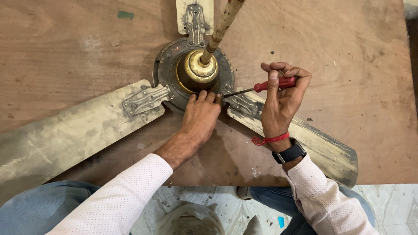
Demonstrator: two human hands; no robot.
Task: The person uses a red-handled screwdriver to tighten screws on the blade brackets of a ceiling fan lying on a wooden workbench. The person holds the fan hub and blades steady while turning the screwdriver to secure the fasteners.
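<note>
Ceiling fan (pixel 191 74) flat on plywood board (pixel 348 65), motor hub centre-far, blades spreading left, right and far. Left hand (pixel 201 114) pressed open against hub rim. Right hand (pixel 282 98) clenched round red-handled screwdriver (pixel 261 86), tip at right blade bracket (pixel 238 102). Likely heavy, rigid, grimy; best gripped at hub. Screw head hidden; blade tips cut off.

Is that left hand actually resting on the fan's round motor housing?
Touching. The head view shows the left hand lying flat with its fingertips pressed on the motor housing, no gap visible.
</note>
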